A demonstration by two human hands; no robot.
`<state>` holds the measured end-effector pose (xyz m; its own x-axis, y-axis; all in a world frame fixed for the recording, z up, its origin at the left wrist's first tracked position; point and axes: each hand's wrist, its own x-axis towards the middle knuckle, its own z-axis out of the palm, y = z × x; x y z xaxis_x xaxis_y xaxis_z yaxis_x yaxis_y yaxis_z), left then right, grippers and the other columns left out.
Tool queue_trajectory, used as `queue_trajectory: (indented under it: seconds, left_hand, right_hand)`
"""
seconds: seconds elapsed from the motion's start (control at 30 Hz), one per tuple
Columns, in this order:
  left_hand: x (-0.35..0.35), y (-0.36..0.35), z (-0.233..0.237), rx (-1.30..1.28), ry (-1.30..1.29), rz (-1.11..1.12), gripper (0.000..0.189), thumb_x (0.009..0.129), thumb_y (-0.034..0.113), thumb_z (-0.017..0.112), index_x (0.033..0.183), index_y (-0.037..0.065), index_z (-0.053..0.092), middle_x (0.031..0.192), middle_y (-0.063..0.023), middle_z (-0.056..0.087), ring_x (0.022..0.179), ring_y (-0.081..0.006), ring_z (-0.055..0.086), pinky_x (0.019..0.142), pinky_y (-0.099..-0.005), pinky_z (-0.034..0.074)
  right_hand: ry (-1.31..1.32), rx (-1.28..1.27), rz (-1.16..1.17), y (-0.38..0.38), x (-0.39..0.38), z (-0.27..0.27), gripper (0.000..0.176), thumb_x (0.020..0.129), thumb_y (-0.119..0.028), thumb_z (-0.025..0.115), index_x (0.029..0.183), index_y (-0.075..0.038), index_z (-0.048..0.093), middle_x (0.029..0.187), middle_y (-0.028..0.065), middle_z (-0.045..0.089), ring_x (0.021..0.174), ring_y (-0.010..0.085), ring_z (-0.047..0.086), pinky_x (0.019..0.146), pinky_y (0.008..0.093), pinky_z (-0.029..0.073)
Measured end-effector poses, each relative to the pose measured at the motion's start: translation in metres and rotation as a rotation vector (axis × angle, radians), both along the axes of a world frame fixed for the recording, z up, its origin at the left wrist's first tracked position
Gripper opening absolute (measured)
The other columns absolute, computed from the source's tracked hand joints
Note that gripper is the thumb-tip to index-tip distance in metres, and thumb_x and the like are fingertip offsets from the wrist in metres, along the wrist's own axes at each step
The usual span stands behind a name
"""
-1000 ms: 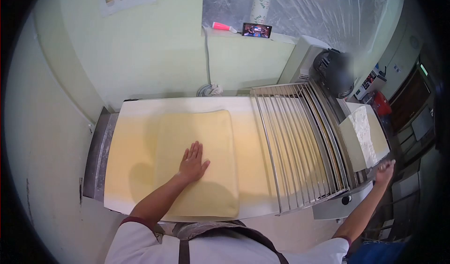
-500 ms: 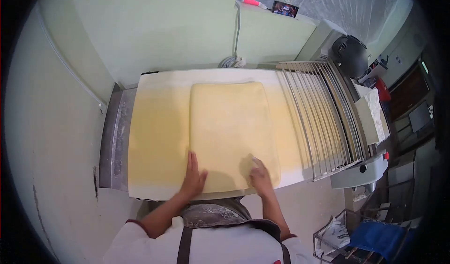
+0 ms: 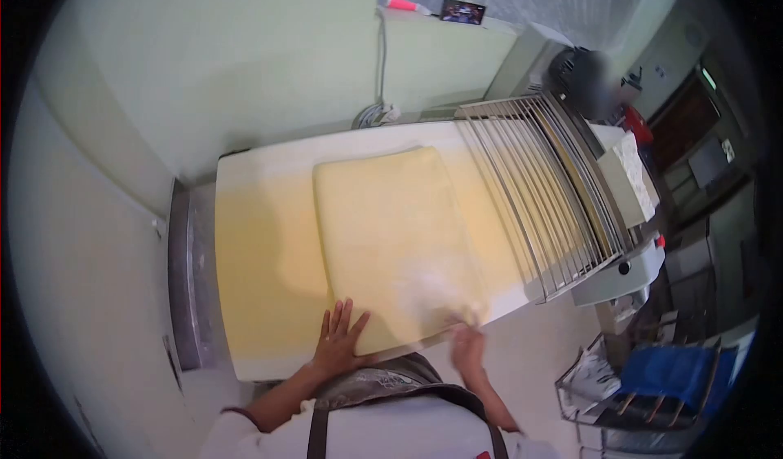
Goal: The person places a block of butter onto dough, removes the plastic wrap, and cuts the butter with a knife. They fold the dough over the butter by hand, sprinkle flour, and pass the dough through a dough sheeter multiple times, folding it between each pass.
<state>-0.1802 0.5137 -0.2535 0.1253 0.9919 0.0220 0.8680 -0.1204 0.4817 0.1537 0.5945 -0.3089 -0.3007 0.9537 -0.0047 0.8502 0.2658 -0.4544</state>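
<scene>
Pale-yellow dough slab [image 3: 387, 231] lies flat on white belt [image 3: 261, 247], long side running away from person.

Left hand [image 3: 338, 341]: palm down on slab's near-left corner, fingers spread, pressing, gripping nothing.

Right hand [image 3: 467, 346]: at slab's near-right corner, just off its edge, blurred; cannot tell whether fingers are spread or curled, or whether they touch dough. Whitish haze over slab just beyond it.

Metal grille [image 3: 538, 198]: right of slab, tilted up over belt, not touching slab.
</scene>
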Motion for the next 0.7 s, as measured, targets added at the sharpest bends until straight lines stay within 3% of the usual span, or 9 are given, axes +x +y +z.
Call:
queue_trajectory:
  seconds: [0.03, 0.13, 0.2, 0.27, 0.3, 0.37, 0.43, 0.6, 0.7]
  left_hand:
    - [-0.006, 0.003, 0.002, 0.015, -0.062, 0.028, 0.093, 0.077, 0.062, 0.063, 0.147, 0.009, 0.030, 0.153, -0.0265, 0.017, 0.143, -0.0426, 0.013, 0.113, -0.0576, 0.011]
    - [-0.016, 0.023, 0.008, 0.022, -0.147, 0.093, 0.084, 0.089, 0.052, 0.053, 0.145, -0.004, 0.025, 0.154, -0.0246, 0.016, 0.144, -0.0399, 0.013, 0.114, -0.0560, 0.007]
    - [-0.026, 0.074, 0.007, 0.007, -0.112, 0.133, 0.077, 0.092, 0.045, 0.049, 0.146, -0.002, 0.024, 0.155, -0.0233, 0.017, 0.144, -0.0391, 0.013, 0.115, -0.0553, 0.008]
    - [-0.040, 0.136, 0.001, 0.038, 0.036, 0.169, 0.068, 0.095, 0.036, 0.045, 0.148, -0.001, 0.022, 0.155, -0.0200, 0.018, 0.145, -0.0364, 0.014, 0.115, -0.0539, 0.010]
    - [-0.051, 0.167, 0.003, 0.041, 0.096, 0.197, 0.068, 0.095, 0.036, 0.045, 0.148, 0.000, 0.022, 0.156, -0.0192, 0.018, 0.145, -0.0357, 0.014, 0.115, -0.0536, 0.011]
    - [-0.067, 0.218, 0.006, 0.030, 0.203, 0.255, 0.069, 0.095, 0.037, 0.044, 0.148, 0.000, 0.022, 0.156, -0.0174, 0.018, 0.145, -0.0345, 0.015, 0.115, -0.0529, 0.013]
    - [-0.084, 0.259, -0.002, 0.036, 0.228, 0.298, 0.068, 0.095, 0.037, 0.044, 0.149, 0.002, 0.021, 0.156, -0.0164, 0.019, 0.145, -0.0333, 0.015, 0.115, -0.0524, 0.014]
    - [-0.118, 0.324, -0.006, -0.009, 0.229, 0.370, 0.062, 0.096, 0.039, 0.041, 0.145, 0.003, 0.030, 0.152, -0.0172, 0.029, 0.141, -0.0338, 0.026, 0.113, -0.0529, 0.020]
    - [-0.115, 0.365, 0.007, -0.150, 0.275, 0.379, 0.052, 0.098, 0.037, 0.039, 0.136, 0.002, 0.042, 0.143, -0.0193, 0.041, 0.134, -0.0340, 0.037, 0.110, -0.0525, 0.027]
  right_hand:
    - [0.122, -0.056, 0.298, 0.003, -0.060, 0.069, 0.040, 0.088, -0.019, 0.059, 0.124, -0.004, 0.055, 0.137, 0.0208, 0.047, 0.132, 0.0356, 0.040, 0.106, 0.0523, 0.032]
    - [-0.124, 0.081, 0.844, 0.028, -0.123, 0.087, 0.061, 0.089, -0.036, 0.059, 0.137, -0.004, 0.042, 0.147, 0.0165, 0.037, 0.136, 0.0302, 0.036, 0.111, 0.0535, 0.024]
    - [-0.151, 0.073, 1.221, 0.072, -0.150, 0.090, 0.073, 0.089, -0.046, 0.056, 0.145, -0.005, 0.033, 0.152, 0.0148, 0.030, 0.140, 0.0290, 0.031, 0.114, 0.0536, 0.019]
    - [-0.185, -0.053, 1.085, 0.170, -0.186, 0.082, 0.079, 0.089, -0.055, 0.050, 0.148, -0.007, 0.027, 0.153, 0.0153, 0.028, 0.143, 0.0303, 0.024, 0.114, 0.0553, 0.016]
    - [-0.092, 0.215, 0.957, 0.236, -0.199, 0.045, 0.080, 0.090, -0.057, 0.048, 0.148, -0.006, 0.027, 0.155, 0.0148, 0.024, 0.144, 0.0303, 0.020, 0.115, 0.0546, 0.012]
    - [-0.256, 0.097, 0.530, 0.359, -0.221, 0.056, 0.075, 0.094, -0.053, 0.041, 0.148, -0.003, 0.024, 0.156, 0.0154, 0.021, 0.145, 0.0298, 0.018, 0.115, 0.0533, 0.012]
    - [-0.325, 0.174, 0.296, 0.397, -0.207, 0.067, 0.075, 0.096, -0.051, 0.037, 0.149, -0.002, 0.017, 0.157, 0.0155, 0.016, 0.145, 0.0310, 0.017, 0.115, 0.0519, 0.016]
    - [0.045, -0.128, 0.120, 0.274, -0.092, 0.048, 0.071, 0.096, -0.034, 0.049, 0.148, 0.001, 0.016, 0.154, 0.0247, 0.018, 0.141, 0.0365, 0.023, 0.114, 0.0457, 0.024]
    - [0.172, -0.116, -0.037, 0.147, -0.023, 0.081, 0.062, 0.085, -0.020, 0.064, 0.135, 0.008, 0.041, 0.130, 0.0285, 0.050, 0.124, 0.0424, 0.046, 0.106, 0.0438, 0.037]
